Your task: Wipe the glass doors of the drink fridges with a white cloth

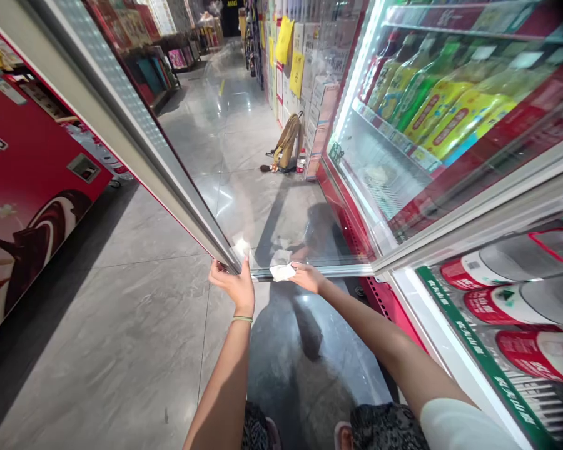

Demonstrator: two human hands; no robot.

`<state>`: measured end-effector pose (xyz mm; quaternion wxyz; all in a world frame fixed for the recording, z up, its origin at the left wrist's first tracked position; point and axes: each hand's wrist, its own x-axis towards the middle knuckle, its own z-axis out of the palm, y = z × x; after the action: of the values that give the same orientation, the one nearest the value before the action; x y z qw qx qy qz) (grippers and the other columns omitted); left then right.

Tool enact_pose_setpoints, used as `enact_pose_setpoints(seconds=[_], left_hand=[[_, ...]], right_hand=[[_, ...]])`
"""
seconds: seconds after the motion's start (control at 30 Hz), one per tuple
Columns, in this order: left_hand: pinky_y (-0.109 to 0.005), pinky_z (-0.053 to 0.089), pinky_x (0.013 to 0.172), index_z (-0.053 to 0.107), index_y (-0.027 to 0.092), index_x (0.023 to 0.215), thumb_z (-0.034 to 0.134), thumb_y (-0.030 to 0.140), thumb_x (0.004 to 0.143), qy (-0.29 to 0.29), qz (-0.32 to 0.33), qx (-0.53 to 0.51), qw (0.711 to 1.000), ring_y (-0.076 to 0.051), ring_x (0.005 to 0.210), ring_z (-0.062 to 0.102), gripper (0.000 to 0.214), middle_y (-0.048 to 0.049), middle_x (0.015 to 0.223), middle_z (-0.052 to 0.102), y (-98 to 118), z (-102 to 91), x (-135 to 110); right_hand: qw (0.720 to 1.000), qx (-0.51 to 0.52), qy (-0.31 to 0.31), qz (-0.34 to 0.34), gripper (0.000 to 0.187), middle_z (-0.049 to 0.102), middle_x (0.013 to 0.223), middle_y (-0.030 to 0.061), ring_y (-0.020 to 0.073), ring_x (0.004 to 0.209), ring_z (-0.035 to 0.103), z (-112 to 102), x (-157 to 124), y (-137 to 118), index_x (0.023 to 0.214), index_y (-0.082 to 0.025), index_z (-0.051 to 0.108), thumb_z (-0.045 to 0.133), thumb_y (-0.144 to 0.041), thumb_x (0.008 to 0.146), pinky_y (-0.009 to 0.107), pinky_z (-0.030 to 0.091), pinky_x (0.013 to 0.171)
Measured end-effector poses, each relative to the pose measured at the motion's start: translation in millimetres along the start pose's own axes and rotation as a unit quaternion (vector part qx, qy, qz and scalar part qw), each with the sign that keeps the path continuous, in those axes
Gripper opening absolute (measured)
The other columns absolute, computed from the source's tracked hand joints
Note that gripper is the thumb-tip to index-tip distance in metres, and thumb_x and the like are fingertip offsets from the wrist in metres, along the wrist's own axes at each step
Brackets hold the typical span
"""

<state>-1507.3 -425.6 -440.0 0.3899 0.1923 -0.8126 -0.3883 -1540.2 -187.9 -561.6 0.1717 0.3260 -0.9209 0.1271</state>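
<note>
The glass door of a drinks fridge stands open in front of me. My left hand is at its lower left corner, thumb on the glass side and fingers curled round the outer edge of the door frame. A white paper tissue is pinched in my right hand, against the bottom rail of the door. The glass shows a faint reflection of the tissue and hand. A thin green band circles my left wrist.
At right, the fridge's bottom shelf holds several large water bottles behind a green label strip. Bottled drinks show through glass. A red freezer stands left. A brown backpack and small bottle rest by stacked cartons.
</note>
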Motion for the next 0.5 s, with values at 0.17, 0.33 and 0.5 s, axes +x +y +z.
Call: enact_pose_setpoints(seconds=[0.17, 0.33, 0.5], left_hand=[[-0.047, 0.037, 0.118, 0.018, 0.008, 0.153, 0.082, 0.043, 0.078, -0.012, 0.013, 0.017, 1.0, -0.032, 0.135, 0.038, 0.105, -0.0241, 0.141, 0.03, 3, 1.8, -8], [-0.053, 0.029, 0.122, 0.015, 0.005, 0.153, 0.082, 0.047, 0.078, 0.011, 0.075, 0.037, 0.996, -0.036, 0.142, 0.029, 0.109, -0.0277, 0.144, 0.026, 8, -5.4, -5], [-0.061, 0.024, 0.122, 0.037, 0.014, 0.148, 0.077, 0.05, 0.082, 0.026, 0.286, 0.064, 0.956, -0.04, 0.15, 0.022, 0.085, -0.0258, 0.152, 0.023, 21, -9.8, 3]], right_hand=[[0.998, -0.005, -0.065, -0.024, 0.03, 0.079, 0.087, -0.0007, 0.0124, 0.09, 0.076, -55, -62, 56, 0.085, -0.025, 0.07, 0.043, -0.012, 0.092, 0.031, 0.06, 0.096], [0.993, 0.05, -0.109, 0.002, 0.029, 0.079, 0.099, 0.0014, 0.0169, 0.098, 0.074, -60, -54, 48, 0.099, -0.023, 0.074, 0.046, -0.016, 0.097, 0.041, 0.058, 0.102], [0.991, 0.099, -0.087, 0.029, 0.038, 0.065, 0.128, 0.0088, 0.0223, 0.11, 0.066, -38, -6, 1, 0.128, -0.018, 0.062, 0.064, -0.041, 0.098, 0.046, 0.058, 0.095]])
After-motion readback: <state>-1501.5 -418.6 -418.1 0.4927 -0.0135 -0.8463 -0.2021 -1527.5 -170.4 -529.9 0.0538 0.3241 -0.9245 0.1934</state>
